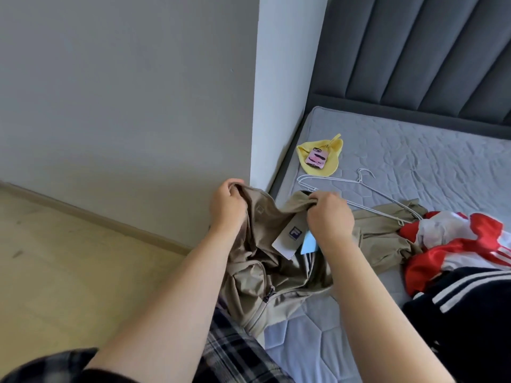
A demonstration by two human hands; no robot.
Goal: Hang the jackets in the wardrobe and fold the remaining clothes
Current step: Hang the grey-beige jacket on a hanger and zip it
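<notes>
A beige zip jacket hangs over the bed's left edge, with a white shop tag and a light blue tag dangling from its collar. My left hand is shut on the jacket's upper edge at the left. My right hand is shut on the collar area at the right. White wire hangers lie on the mattress just beyond my right hand, partly over the jacket's far part. A red and white garment and a black garment with white stripes lie at the right.
The grey quilted mattress fills the right side, with a dark padded headboard behind. A yellow cloth with a pink phone on it lies near the bed's far left corner. A grey wall and beige floor are at left.
</notes>
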